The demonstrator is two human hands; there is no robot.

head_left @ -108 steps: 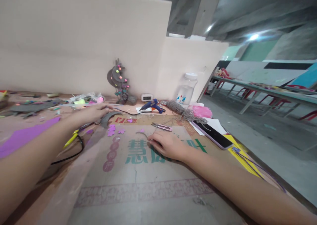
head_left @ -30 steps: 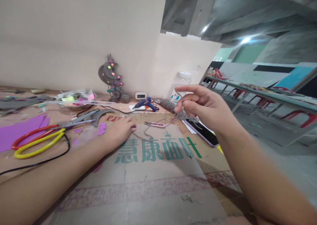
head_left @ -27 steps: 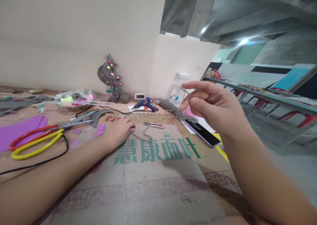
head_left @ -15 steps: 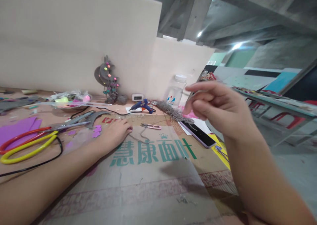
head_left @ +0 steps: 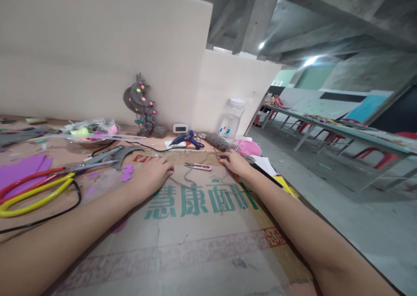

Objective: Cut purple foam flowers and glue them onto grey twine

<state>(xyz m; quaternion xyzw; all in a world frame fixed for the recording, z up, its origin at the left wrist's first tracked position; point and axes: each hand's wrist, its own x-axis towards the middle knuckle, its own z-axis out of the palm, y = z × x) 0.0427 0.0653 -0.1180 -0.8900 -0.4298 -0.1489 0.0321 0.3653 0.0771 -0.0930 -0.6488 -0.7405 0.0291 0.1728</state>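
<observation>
My left hand (head_left: 155,173) rests on the cardboard (head_left: 195,239) with its fingers curled closed on the end of a thin grey cord (head_left: 182,185). The cord trails rightward in loose curves over the printed green characters. My right hand (head_left: 235,163) is beside the grey cord bundle (head_left: 216,140), fingertips pinched together on a strand. Between both hands lie small pink-handled thread snips (head_left: 198,167). A blue glue gun (head_left: 188,139) sits behind them. The phone (head_left: 265,174) is mostly hidden under my right forearm.
Large scissors (head_left: 39,192) with red and yellow handles and purple sheets (head_left: 24,172) lie at left. A decorated grey crescent ornament (head_left: 138,98), a small digital timer (head_left: 180,128) and a clear bottle (head_left: 231,120) stand along the back board. A pink fluffy piece (head_left: 248,147) lies at right.
My right hand has come down from its raised position at the right to the cord by the bundle. My left hand has stayed in place on the cardboard.
</observation>
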